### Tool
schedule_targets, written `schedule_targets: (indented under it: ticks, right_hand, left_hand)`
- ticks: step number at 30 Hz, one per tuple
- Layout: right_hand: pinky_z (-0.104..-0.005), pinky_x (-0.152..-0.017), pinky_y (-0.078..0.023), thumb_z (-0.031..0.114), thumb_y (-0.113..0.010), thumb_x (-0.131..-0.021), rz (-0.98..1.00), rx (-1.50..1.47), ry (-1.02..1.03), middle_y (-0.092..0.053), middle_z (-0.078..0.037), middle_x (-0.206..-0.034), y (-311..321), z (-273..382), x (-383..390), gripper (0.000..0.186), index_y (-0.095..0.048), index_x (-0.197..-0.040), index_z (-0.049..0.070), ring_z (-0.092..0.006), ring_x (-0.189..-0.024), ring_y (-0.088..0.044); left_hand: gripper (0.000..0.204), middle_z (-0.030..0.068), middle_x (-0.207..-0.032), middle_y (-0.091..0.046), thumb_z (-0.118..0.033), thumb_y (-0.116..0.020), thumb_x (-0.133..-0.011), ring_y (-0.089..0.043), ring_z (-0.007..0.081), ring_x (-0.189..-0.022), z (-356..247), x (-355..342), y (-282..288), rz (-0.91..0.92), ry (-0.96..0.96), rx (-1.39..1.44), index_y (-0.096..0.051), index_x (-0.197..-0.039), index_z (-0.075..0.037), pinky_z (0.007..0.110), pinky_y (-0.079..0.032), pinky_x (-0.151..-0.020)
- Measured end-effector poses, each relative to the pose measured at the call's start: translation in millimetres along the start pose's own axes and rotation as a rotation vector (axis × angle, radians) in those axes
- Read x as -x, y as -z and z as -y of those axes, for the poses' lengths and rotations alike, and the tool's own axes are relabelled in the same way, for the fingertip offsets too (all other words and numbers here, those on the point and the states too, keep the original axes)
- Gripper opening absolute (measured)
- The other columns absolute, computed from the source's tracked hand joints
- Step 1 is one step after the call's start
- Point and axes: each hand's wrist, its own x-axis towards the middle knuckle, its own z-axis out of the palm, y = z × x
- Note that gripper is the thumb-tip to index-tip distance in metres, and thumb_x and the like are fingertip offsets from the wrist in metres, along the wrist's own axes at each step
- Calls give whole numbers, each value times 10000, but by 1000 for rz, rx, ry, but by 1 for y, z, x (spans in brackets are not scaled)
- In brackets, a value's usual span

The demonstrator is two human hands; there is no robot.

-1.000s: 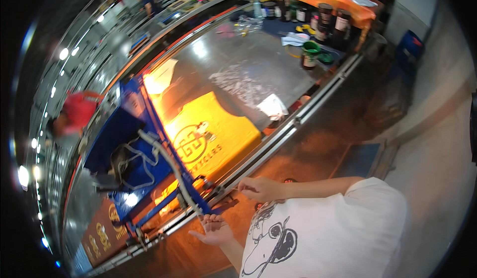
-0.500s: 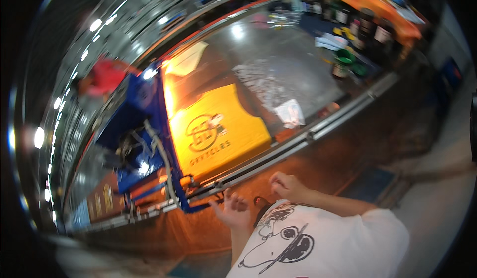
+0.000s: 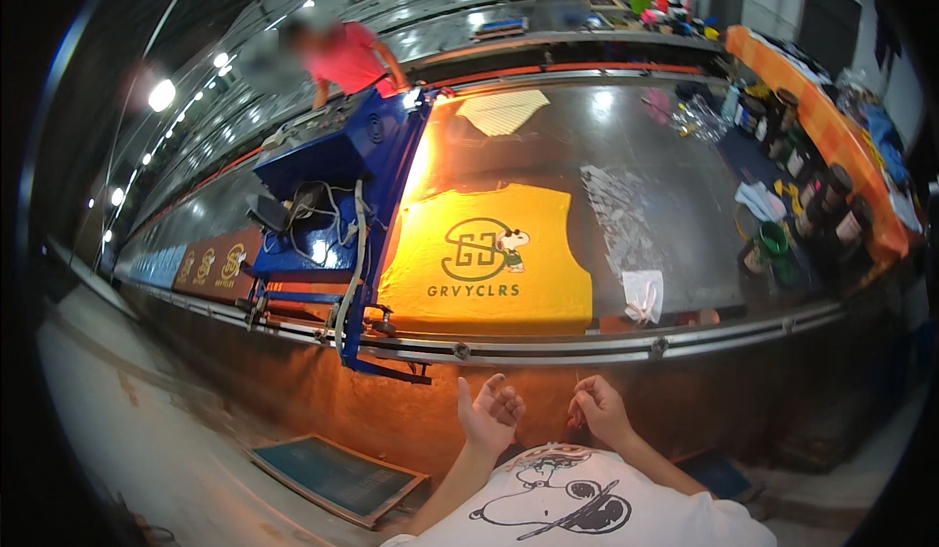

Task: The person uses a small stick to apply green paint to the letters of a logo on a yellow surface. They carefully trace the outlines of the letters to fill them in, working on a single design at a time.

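The left hand (image 3: 492,415) is open, palm up, fingers loosely bent. The right hand (image 3: 602,412) is curled; whether it pinches anything, I cannot tell. Both are apart from the table (image 3: 704,205), where a yellow shirt piece (image 3: 548,219) lies flat beyond the metal rail (image 3: 558,350). A blue machine (image 3: 328,146) stands left of it; a green pot (image 3: 773,239) is farther right.

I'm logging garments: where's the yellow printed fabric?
Head view: the yellow printed fabric lies near centre on the grey table, right of the blue metal machine.
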Motion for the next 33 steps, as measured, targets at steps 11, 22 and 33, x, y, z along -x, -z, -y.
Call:
schedule_targets:
  ticks: [11,22,33]
  right_hand:
    - [-273,-546,-517,72,-518,-1070,161,83,-34,-677,-109,-776,-40,21,-4,65,-543,-1125,48,-142,-593,-609]
    - [-285,-550,-512,73,-539,-1048,215,83,-28,-672,-114,-742,-39,24,-10,67,-544,-1100,31,-164,-561,-599]
    - [-244,-560,-467,132,-579,-1062,126,-15,28,-700,-80,-743,-16,15,-7,129,-615,-1147,42,-110,-606,-595]
  left_hand:
    - [696,96,-966,-771,-754,-501,-1008,-748,290,-905,-20,15,30,146,-50,151,-673,-1228,-117,421,-594,-845]
    - [669,112,-931,-767,-741,-520,-1007,-743,303,-869,-12,9,34,94,-145,195,-677,-1170,-112,415,-586,-813]
    - [698,122,-930,-761,-755,-573,-967,-729,327,-884,-10,-21,25,83,-72,193,-711,-1137,-93,456,-585,-835]
